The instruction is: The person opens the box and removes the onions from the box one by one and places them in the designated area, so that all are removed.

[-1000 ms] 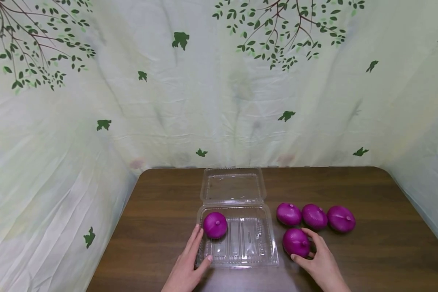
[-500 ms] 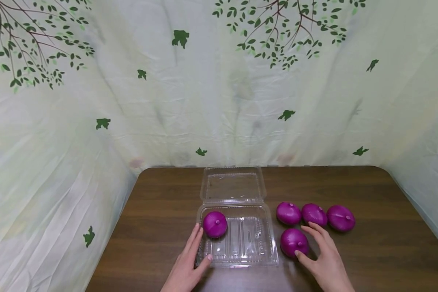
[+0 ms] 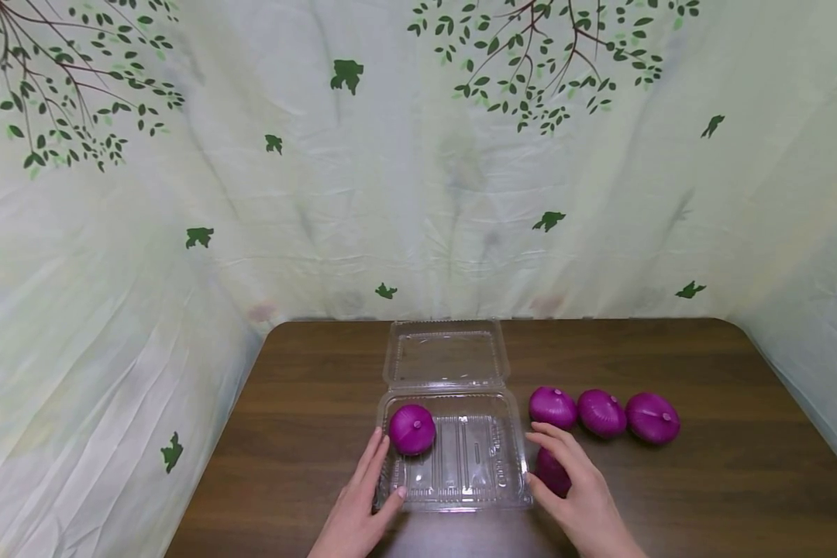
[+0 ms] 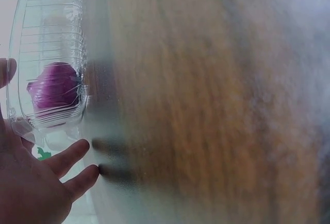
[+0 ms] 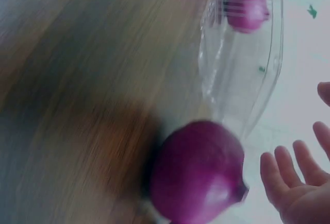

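A clear plastic clamshell container (image 3: pixel 460 504) lies with its lid folded back, one red onion (image 3: pixel 412 429) in its back left corner. My left hand (image 3: pixel 356 496) rests at the container's left front edge, fingers straight and spread. Its thumb reaches over the front rim in the left wrist view. My right hand (image 3: pixel 579 488) hovers beside the container's right wall with extended fingers and nothing in its grasp. Partly hidden behind it is a second red onion (image 3: pixel 552 473); the right wrist view shows this onion (image 5: pixel 198 175) on the table, apart from the fingers.
Behind the right hand, three more red onions (image 3: pixel 602 413) sit in a row on the brown wooden table (image 3: pixel 307 403). The container's lid (image 3: pixel 448 355) lies toward the table's far edge. A leaf-printed curtain (image 3: pixel 460 194) hangs around the table.
My right hand has let go of the nearer onion and moved left over it, to the container's right side. That onion shifted slightly left earlier. My left hand has stayed put.
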Available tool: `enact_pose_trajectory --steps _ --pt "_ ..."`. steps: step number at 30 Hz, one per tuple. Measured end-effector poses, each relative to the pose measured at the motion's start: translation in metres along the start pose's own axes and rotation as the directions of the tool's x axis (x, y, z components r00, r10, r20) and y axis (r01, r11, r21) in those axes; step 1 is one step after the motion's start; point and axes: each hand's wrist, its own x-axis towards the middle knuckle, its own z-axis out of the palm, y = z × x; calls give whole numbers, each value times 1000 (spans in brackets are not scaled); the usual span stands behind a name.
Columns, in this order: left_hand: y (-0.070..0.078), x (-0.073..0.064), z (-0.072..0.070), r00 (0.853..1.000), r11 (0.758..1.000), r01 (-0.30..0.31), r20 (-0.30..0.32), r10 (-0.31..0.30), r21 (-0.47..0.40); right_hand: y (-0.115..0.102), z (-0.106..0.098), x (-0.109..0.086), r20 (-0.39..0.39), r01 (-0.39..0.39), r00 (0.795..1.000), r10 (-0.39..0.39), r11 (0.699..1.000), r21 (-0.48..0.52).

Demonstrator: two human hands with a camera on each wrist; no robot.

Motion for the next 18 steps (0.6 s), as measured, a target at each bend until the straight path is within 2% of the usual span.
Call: enact_pose_trajectory --steps 5,12,18 --pt "0 0 0 1000 1000 -1 -5 1 3 -6 13 2 68 -3 998 0 999 35" --pt "2 0 -1 1000 1000 -6 -8 6 0 -12 35 6 70 80 994 -87 992 101" --pt "1 0 0 1000 1000 -5 -9 5 4 -17 52 12 100 49 993 -68 983 174"
